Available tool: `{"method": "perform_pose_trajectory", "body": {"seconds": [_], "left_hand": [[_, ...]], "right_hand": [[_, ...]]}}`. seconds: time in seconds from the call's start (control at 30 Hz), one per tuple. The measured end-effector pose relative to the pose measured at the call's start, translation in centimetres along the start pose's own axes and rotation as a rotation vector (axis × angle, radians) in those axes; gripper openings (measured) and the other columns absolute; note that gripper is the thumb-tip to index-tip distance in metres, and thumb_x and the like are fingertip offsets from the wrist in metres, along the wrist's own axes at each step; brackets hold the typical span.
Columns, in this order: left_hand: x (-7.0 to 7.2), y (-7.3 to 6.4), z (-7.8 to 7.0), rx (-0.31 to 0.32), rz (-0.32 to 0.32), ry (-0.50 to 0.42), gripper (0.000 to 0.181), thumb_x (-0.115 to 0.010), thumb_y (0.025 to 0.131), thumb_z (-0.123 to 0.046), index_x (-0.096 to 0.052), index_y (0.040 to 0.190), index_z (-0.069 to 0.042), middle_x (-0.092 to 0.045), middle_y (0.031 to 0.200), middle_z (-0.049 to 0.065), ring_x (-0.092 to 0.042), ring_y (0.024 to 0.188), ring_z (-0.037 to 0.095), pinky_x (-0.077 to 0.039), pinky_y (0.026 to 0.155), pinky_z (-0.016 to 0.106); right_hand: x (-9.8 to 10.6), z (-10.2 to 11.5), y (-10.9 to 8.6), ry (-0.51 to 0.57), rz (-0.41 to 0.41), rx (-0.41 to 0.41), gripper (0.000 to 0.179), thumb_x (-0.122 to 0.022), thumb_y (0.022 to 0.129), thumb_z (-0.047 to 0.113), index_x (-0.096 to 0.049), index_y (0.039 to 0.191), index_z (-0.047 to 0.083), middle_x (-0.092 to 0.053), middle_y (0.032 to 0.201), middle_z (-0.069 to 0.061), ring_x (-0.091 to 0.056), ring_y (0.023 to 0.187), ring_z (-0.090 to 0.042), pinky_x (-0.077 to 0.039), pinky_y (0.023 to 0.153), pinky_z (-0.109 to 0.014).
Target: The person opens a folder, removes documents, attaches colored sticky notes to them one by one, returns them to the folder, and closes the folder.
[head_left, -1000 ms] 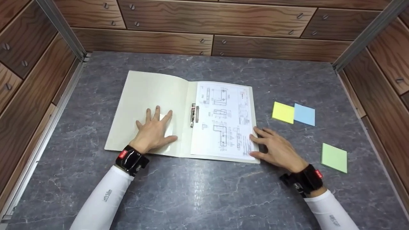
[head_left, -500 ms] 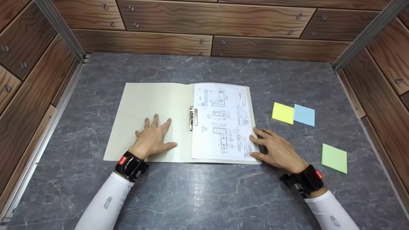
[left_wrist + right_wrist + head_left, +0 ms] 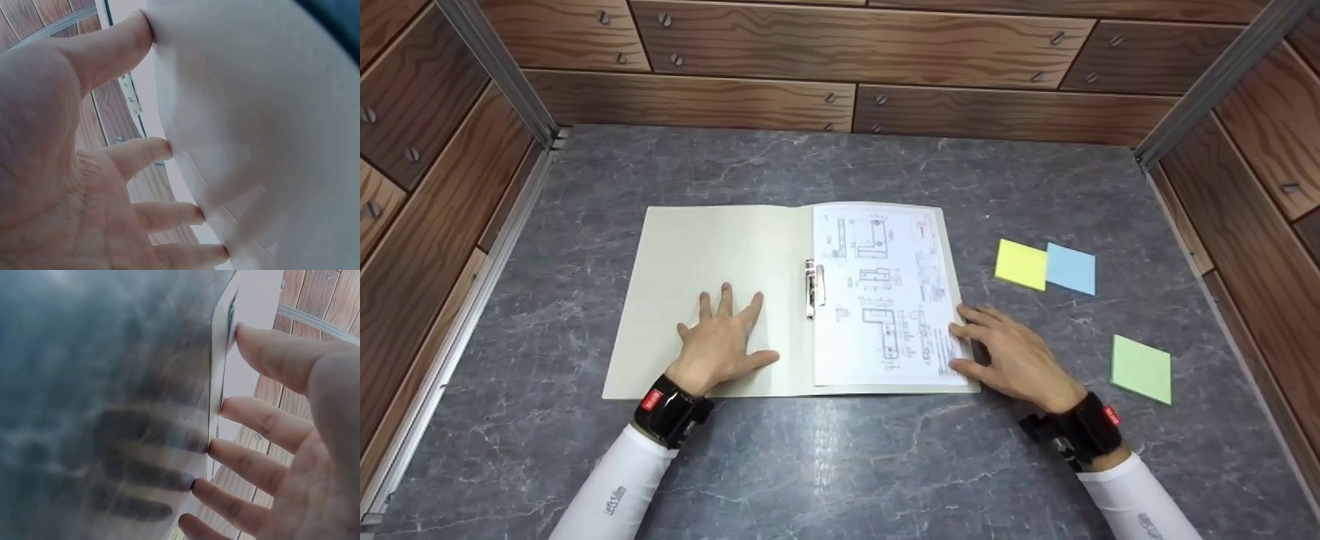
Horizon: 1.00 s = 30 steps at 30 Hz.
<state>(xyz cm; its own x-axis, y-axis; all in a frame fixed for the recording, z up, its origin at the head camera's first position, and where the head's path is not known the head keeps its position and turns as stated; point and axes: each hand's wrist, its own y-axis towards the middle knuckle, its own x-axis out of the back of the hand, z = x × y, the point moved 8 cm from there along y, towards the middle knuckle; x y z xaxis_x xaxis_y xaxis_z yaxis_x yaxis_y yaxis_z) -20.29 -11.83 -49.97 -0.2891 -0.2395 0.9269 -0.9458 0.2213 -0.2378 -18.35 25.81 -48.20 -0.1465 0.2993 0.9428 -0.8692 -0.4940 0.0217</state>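
Observation:
An open cream folder point(image 3: 697, 247) lies on the grey marbled table. A metal clip point(image 3: 811, 289) at its spine stands beside a printed technical drawing point(image 3: 851, 337) on the right half. My left hand point(image 3: 716, 349) rests with spread fingers on the bare left cover; in the left wrist view its fingertips point(image 3: 163, 148) touch the cover's surface. At the folder's lower right edge is my right hand point(image 3: 1016, 356), its fingertips on the margin of the sheet. The right wrist view shows the right fingers point(image 3: 247, 461) extended against the folder's edge point(image 3: 216, 371).
Right of the folder, a yellow sticky note pad point(image 3: 1021, 265) and a blue one point(image 3: 1071, 268) lie side by side. A green pad point(image 3: 1141, 370) sits nearer, beyond the right wrist. Wood-patterned walls point(image 3: 735, 97) enclose the table at the back and sides.
The folder's left side has swung toward the person, so the folder now lies straighter, with the left hand moving nearer along with it. The right hand has hardly moved.

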Motion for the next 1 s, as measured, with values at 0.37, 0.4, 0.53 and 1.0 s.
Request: {"method": "perform_pose_trajectory", "body": {"seconds": [0.37, 0.4, 0.53, 1.0], "left_hand": [[0.0, 0.0, -0.1, 0.001, 0.001, 0.0, 0.095, -0.076, 0.086, -0.059, -0.039, 0.161, -0.014, -0.019, 0.163, 0.038, -0.016, 0.145, 0.067, -0.03, 0.092, 0.091], [0.0, 0.0, -0.2, 0.0, -0.001, -0.004, 0.094, -0.076, 0.086, -0.059, -0.039, 0.161, -0.014, -0.019, 0.163, 0.038, -0.016, 0.145, 0.067, -0.03, 0.092, 0.092], [0.0, 0.2, -0.3, -0.006, -0.001, -0.008, 0.094, -0.076, 0.087, -0.059, -0.039, 0.161, -0.014, -0.019, 0.163, 0.037, -0.016, 0.145, 0.067, -0.029, 0.092, 0.092], [-0.2, 0.0, -0.1, 0.001, 0.009, -0.001, 0.096, -0.076, 0.086, -0.061, -0.037, 0.162, -0.016, -0.018, 0.164, 0.036, -0.016, 0.145, 0.066, -0.03, 0.092, 0.091]], "right_hand": [[-0.5, 3.4, 2.2, -0.087, -0.017, 0.146, 0.076, -0.087, 0.083, 0.037, -0.058, 0.144, 0.002, -0.048, 0.154, -0.025, -0.046, 0.14, -0.046, -0.042, 0.112, -0.062], [-0.6, 3.8, 2.7, -0.088, -0.011, 0.169, 0.077, -0.087, 0.084, 0.039, -0.057, 0.145, 0.003, -0.047, 0.155, -0.025, -0.046, 0.14, -0.046, -0.042, 0.111, -0.062], [-0.8, 5.1, 4.3, -0.084, 0.004, 0.241, 0.081, -0.083, 0.086, 0.045, -0.054, 0.149, 0.004, -0.045, 0.157, -0.025, -0.046, 0.14, -0.046, -0.043, 0.111, -0.062], [-2.7, 9.2, 9.8, -0.054, 0.119, 0.262, 0.087, -0.081, 0.084, 0.048, -0.048, 0.154, 0.008, -0.039, 0.162, -0.02, -0.039, 0.146, -0.041, -0.04, 0.115, -0.059]]}}
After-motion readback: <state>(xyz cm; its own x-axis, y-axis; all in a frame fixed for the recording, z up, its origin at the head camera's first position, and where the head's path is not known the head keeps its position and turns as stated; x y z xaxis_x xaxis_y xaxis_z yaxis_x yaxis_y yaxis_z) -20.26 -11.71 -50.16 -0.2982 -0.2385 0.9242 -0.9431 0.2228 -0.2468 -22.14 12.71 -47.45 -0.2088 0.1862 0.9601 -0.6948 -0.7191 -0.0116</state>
